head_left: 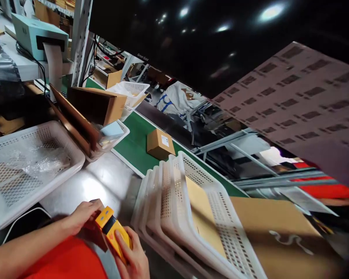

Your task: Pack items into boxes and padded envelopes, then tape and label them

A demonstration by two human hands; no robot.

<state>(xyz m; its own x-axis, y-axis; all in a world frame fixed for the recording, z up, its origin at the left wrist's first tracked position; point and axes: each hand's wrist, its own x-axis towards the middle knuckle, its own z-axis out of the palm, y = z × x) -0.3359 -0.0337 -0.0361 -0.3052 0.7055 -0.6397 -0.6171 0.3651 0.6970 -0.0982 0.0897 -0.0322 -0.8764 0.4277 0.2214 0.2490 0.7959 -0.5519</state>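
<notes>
In the lower middle of the head view, my right hand [135, 252] is closed around a yellow box-like item [116, 236] with a dark band across it. The thumb lies along its front face. Close beside it, my left hand [83, 217] grips the upper edge of a brown cardboard piece [95, 234]. The fingertips of that hand are partly hidden behind the cardboard. Whether the cardboard is a small box or a flat piece, I cannot tell. Both hands are close to my body, in front of a red garment [72, 261].
Nested white baskets [168, 209] stand tilted on the right, with a large cardboard sheet [276, 228] behind. A white basket [72, 170] with clear plastic is left. A small carton [160, 144] sits on the green belt [133, 143]. A monitor [174, 42] overhangs; a printer [39, 37] stands back left.
</notes>
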